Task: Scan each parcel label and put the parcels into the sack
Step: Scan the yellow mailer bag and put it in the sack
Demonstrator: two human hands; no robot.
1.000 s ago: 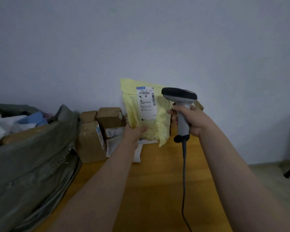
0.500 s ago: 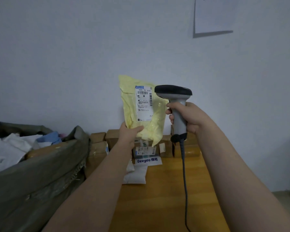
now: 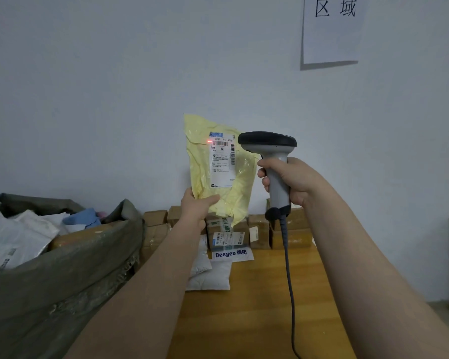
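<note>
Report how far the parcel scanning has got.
Done: white mailers lie in the grey woven sack. In hand: left hand holds the yellow plastic mailer while right hand aims the grey handheld scanner, red light at its label's edge. Left: brown cardboard boxes wait on the wooden table.

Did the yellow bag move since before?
Yes, upward. The yellow parcel in the left hand overlapped the cardboard boxes earlier; now only its lower tip reaches them.

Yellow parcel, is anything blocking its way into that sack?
Nothing visible. The left hand holds the yellow parcel in open air, and the sack stands lower left with its mouth open, though other parcels already fill it near the rim.
</note>
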